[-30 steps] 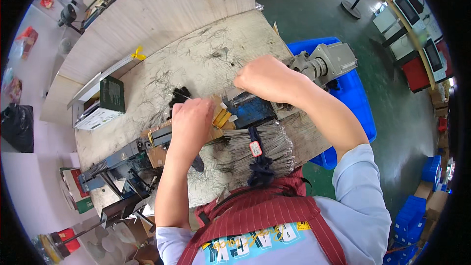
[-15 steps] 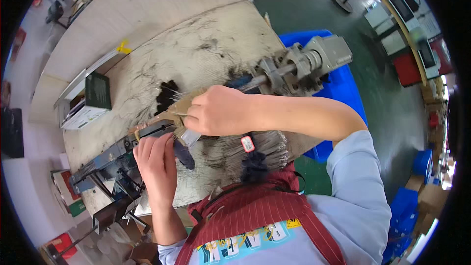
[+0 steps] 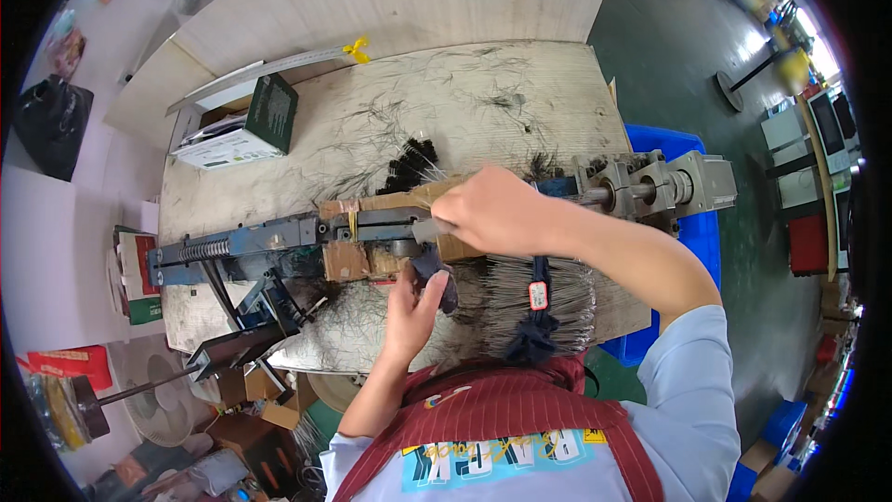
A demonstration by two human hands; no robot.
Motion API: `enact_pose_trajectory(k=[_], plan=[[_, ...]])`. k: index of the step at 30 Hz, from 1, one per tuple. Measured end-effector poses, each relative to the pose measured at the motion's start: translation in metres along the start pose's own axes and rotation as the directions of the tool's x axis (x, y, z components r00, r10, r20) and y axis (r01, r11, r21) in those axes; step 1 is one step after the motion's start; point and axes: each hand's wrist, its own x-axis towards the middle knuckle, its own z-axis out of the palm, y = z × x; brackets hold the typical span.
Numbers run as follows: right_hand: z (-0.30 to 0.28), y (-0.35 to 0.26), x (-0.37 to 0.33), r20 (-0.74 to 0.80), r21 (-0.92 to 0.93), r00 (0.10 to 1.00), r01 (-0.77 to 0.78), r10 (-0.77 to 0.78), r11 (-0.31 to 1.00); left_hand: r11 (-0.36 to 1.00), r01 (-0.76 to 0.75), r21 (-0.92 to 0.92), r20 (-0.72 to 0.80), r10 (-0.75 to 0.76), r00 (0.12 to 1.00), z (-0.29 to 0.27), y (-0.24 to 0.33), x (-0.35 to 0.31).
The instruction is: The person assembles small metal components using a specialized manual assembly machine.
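Observation:
My right hand (image 3: pixel 492 211) is closed in a fist over the middle of a long bench-mounted machine (image 3: pixel 251 241), above its cardboard-wrapped section (image 3: pixel 346 260). A small grey flat piece (image 3: pixel 428 230) shows at its fingertips; what the fingers grip is hidden. Below it, my left hand (image 3: pixel 411 314) has thumb and fingers around a dark grey padded handle (image 3: pixel 437 281) under the machine's middle. Just beyond the machine lies a pile of black-bristled wire brushes (image 3: pixel 412 163). A bundle of thin wire pieces (image 3: pixel 502 302) lies near my apron, right of my left hand.
A motor unit with a shaft (image 3: pixel 650 188) sits at the bench's right end, above a blue bin (image 3: pixel 711 246). An open box (image 3: pixel 243 130) and a metal ruler (image 3: pixel 269 74) lie at the back left. Loose bristles litter the worktop (image 3: pixel 465 84). A black lever frame (image 3: pixel 251 321) juts out at left.
The view has swung, so the bench sits more level. My left hand has come from the machine's top side onto the dark grey handle. The right hand stays closed over the middle.

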Motion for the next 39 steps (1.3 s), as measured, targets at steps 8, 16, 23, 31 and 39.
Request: enact_pose_trajectory(k=[8,16,23,31,39], plan=[[0.000,-0.005,0.001,0.105,0.077,0.985,-0.148,0.140,0.986,0.998,-0.018,0.064,0.071,0.014,0.997,-0.017,-0.009,0.006],[0.012,-0.015,0.001,-0.046,-0.145,0.999,-0.035,0.028,0.989,0.999,0.012,-0.046,0.139,-0.006,0.990,-0.016,0.008,0.008],[-0.005,0.007,0.020,0.311,0.287,0.924,-0.315,0.223,0.904,0.666,-0.095,0.740,0.138,-0.012,0.990,-0.091,0.050,0.015],[-0.008,-0.003,0.011,0.170,0.144,0.962,-0.239,0.214,0.960,0.929,0.352,0.113,0.295,-0.370,0.881,-0.024,0.081,-0.016],[0.023,-0.055,-0.039,0.322,-0.112,0.945,-0.011,0.047,0.994,0.979,0.001,0.202,-0.083,0.016,0.996,0.032,-0.024,-0.026]])
